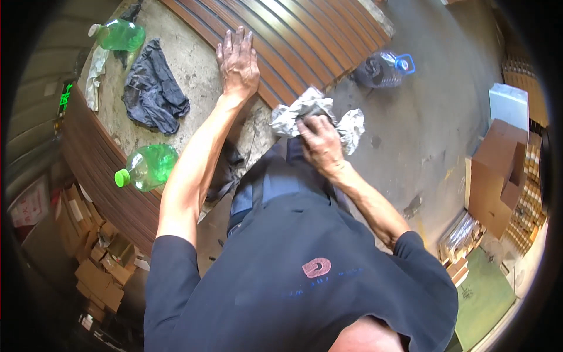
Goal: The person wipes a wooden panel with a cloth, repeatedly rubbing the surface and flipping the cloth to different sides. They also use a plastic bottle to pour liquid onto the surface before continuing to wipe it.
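My left hand [238, 68] lies flat, fingers stretched out, on the left edge of a brown ribbed panel [293, 41]. Bunched in the fingers of my right hand [322, 144] is a crumpled whitish rag [287, 119]. That rag meets the panel's near corner, and a loose part of it hangs to the right of my hand. The panel rests on a worn, stained work surface [202, 64]. Left of my left forearm lie a dark crumpled cloth [153, 88] and a green bottle with a green cap [153, 164].
Another green bottle [121, 35] with a white cap lies at the far left. A large clear jug [378, 69] with a blue handle stands beyond the panel's right side. Brown slats [108, 170] line the left. Cardboard boxes [498, 170] stand at right, others [99, 281] lower left.
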A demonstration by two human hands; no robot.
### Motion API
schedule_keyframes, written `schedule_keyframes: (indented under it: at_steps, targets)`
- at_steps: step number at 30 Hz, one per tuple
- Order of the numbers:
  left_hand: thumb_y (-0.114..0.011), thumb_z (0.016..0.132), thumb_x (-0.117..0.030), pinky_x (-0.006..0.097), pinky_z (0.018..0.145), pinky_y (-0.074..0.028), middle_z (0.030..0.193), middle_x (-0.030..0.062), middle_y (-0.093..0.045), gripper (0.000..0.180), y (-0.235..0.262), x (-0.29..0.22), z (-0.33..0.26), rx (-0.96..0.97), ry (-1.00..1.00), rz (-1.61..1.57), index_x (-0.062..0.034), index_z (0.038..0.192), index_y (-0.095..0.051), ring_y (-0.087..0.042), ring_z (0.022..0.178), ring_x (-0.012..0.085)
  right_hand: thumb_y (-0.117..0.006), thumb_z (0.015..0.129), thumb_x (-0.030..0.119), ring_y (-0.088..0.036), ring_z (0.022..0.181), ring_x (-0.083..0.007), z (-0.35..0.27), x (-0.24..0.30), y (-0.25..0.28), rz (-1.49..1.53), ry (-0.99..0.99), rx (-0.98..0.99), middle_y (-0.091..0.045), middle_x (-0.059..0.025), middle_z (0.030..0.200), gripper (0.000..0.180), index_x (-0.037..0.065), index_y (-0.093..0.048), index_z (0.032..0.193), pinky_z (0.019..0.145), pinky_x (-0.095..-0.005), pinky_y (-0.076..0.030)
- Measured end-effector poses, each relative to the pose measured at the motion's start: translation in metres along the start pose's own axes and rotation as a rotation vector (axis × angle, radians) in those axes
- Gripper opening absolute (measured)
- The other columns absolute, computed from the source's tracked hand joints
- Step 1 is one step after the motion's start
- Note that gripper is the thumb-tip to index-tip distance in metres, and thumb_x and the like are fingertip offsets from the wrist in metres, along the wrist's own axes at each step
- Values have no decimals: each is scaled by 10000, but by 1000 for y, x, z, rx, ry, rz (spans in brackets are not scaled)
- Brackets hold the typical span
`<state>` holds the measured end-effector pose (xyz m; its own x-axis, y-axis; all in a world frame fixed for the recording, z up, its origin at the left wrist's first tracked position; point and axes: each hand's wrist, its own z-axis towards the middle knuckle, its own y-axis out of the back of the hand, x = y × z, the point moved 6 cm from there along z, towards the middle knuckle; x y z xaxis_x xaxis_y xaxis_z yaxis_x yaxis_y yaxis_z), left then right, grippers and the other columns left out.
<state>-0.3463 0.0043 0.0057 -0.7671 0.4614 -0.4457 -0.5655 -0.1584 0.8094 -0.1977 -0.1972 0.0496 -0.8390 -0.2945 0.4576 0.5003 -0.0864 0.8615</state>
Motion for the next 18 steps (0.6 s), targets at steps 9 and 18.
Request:
schedule_keyframes:
  at_steps: [9,18]
  targets:
    - [-482,996,-202,530,1211,-178,1549,129,-419,452,-4,0,0,-33,-36,-5,-104,1436,-518,-302,1470,364,-693,753,22,-583,917,-293,38,21,-8,-61,-12,-75,-590,-111,1048,395,39,-654,1146,786,-397,-525]
    - [-470,999,-188,526,1211,-176,1534,130,-441,424,0,-2,4,-79,-51,-1,-92,1404,-547,-308,1468,363,-717,731,-8,-619,928,-303,-18,6,35,46,-151,-196,-616,-119,1000,365,29,-695,1094,763,-409,-541]
